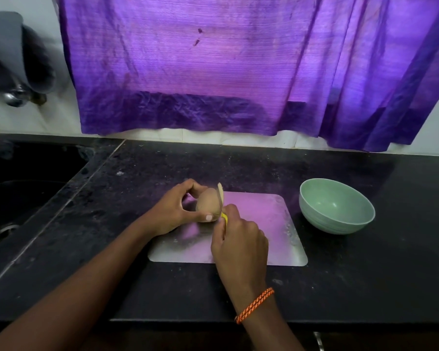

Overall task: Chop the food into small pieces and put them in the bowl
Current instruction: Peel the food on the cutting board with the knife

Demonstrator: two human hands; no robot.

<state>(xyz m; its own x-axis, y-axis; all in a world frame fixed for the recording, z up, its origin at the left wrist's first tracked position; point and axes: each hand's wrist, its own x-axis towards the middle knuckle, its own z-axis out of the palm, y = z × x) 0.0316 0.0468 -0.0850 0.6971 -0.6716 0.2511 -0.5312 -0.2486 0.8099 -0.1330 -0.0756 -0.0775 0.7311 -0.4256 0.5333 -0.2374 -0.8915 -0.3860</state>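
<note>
Left hand [174, 207] curls around the smooth oval tan potato [208, 205] at 9 o'clock on the shiny rounded steel cutting board [264, 219] on the desk; thumb near the cut, slip risk. Right hand [238, 243] grips the yellow-handled knife [223, 211], blade mid-potato. Matte green round bowl [336, 206] at 3 o'clock, empty.

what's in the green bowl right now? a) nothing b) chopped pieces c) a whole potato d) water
a: the pale green round bowl shows only its bare inside, while the brown potato is uncut in the left hand on the metal cutting board.
</note>
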